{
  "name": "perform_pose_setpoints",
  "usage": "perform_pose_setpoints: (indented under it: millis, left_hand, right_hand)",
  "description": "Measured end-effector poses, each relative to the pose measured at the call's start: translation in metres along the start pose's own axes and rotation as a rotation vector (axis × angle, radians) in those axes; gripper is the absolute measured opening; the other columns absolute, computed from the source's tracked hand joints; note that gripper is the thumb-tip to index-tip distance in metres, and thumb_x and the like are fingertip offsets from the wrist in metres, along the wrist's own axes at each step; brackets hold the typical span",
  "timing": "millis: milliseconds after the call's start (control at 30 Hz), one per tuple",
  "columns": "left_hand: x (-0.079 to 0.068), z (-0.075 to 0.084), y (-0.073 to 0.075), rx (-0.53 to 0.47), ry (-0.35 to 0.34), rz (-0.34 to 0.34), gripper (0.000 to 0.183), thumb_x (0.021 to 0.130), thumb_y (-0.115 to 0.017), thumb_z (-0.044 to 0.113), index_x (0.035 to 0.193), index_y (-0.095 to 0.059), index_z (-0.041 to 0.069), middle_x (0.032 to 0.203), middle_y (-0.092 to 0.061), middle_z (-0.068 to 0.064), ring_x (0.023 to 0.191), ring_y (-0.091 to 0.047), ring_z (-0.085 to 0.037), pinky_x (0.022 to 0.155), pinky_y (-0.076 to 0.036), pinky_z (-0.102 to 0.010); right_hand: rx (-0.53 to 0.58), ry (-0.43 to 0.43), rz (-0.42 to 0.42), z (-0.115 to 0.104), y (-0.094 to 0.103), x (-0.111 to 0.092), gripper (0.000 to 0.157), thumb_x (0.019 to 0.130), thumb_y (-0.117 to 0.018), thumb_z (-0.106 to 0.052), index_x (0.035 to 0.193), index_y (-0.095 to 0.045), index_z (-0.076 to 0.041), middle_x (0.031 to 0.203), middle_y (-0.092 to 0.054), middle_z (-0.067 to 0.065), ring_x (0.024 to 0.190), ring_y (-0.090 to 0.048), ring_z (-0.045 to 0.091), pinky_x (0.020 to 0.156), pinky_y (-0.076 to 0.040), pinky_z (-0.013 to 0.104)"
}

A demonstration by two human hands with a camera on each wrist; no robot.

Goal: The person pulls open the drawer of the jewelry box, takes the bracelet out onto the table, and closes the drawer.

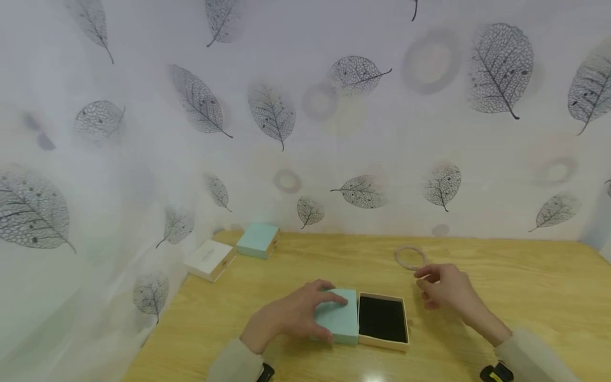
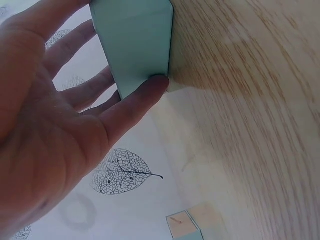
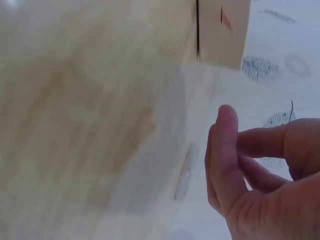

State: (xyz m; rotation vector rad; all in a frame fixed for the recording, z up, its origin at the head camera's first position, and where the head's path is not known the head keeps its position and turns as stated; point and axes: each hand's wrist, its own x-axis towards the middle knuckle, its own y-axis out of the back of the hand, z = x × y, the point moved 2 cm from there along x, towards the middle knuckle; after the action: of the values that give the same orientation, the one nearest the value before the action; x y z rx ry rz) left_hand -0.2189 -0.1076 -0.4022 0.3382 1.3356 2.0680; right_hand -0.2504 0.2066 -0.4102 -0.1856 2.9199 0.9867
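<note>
My left hand grips a pale blue box sleeve on the table. In the left wrist view its thumb presses the near side and the fingers reach round the far side. Against the sleeve's right end lies a cream drawer with a black lining; a small pull tab shows on its end wall in the right wrist view. A thin pale bangle lies on the table behind and to the right. Just in front of it hovers my right hand, fingers loosely bent, with nothing in them.
At the back left of the wooden table stand a white box and another pale blue box. A whitish curtain printed with grey leaves hangs along the table's back edge and left side.
</note>
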Motion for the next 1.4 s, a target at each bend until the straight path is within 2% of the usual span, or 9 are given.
perform_pose_setpoints:
  millis: [167, 333, 567, 833, 1067, 1400]
  left_hand:
    - [-0.001, 0.000, 0.000, 0.008, 0.003, 0.005, 0.065, 0.073, -0.077, 0.046, 0.132, -0.052, 0.039, 0.146, -0.037, -0.001, 0.127, -0.041, -0.018, 0.105, -0.041, -0.038]
    - [-0.001, 0.001, 0.000, -0.007, 0.009, 0.001, 0.064, 0.073, -0.077, 0.046, 0.132, -0.053, 0.039, 0.146, -0.037, 0.000, 0.128, -0.041, -0.018, 0.106, -0.039, -0.038]
    - [-0.002, 0.000, -0.001, -0.011, 0.005, 0.002, 0.064, 0.073, -0.077, 0.045, 0.132, -0.053, 0.039, 0.146, -0.037, 0.000, 0.129, -0.040, -0.019, 0.106, -0.039, -0.039]
    - [0.001, 0.002, -0.001, 0.000, -0.034, 0.003, 0.060, 0.074, -0.077, 0.043, 0.130, -0.054, 0.039, 0.145, -0.038, -0.002, 0.128, -0.041, -0.020, 0.104, -0.041, -0.039]
    - [0.000, 0.006, 0.000, 0.013, -0.031, -0.008, 0.055, 0.076, -0.076, 0.043, 0.127, -0.057, 0.041, 0.147, -0.036, -0.006, 0.132, -0.038, -0.023, 0.105, -0.041, -0.039]
    - [-0.002, 0.008, 0.000, 0.058, 0.002, -0.003, 0.054, 0.076, -0.074, 0.042, 0.126, -0.054, 0.046, 0.146, -0.037, -0.005, 0.126, -0.041, -0.020, 0.097, -0.046, -0.037]
  right_hand:
    - [0.079, -0.022, -0.097, 0.003, -0.010, -0.019, 0.029, 0.088, -0.060, -0.010, 0.113, -0.062, 0.004, 0.092, -0.069, 0.013, 0.063, -0.066, 0.021, 0.057, -0.057, 0.031]
    - [0.194, -0.013, -0.244, 0.003, -0.016, -0.030, 0.039, 0.089, -0.063, -0.015, 0.118, -0.056, 0.009, 0.089, -0.070, 0.012, 0.071, -0.067, 0.022, 0.060, -0.058, 0.035]
    - [0.256, -0.045, -0.335, 0.003, -0.021, -0.039, 0.041, 0.091, -0.055, -0.011, 0.125, -0.048, 0.012, 0.088, -0.069, 0.011, 0.076, -0.066, 0.023, 0.064, -0.058, 0.039]
    - [0.294, -0.045, -0.319, -0.001, -0.022, -0.043, 0.045, 0.088, -0.052, -0.003, 0.130, -0.042, 0.013, 0.085, -0.067, 0.013, 0.075, -0.066, 0.025, 0.064, -0.058, 0.039]
    - [0.252, -0.075, -0.275, -0.005, -0.027, -0.044, 0.044, 0.088, -0.051, -0.002, 0.130, -0.042, 0.010, 0.087, -0.068, 0.012, 0.072, -0.067, 0.024, 0.063, -0.058, 0.037]
    - [0.294, -0.026, -0.287, -0.005, -0.037, -0.040, 0.047, 0.086, -0.056, 0.001, 0.129, -0.042, 0.012, 0.087, -0.064, 0.013, 0.074, -0.065, 0.021, 0.065, -0.059, 0.033]
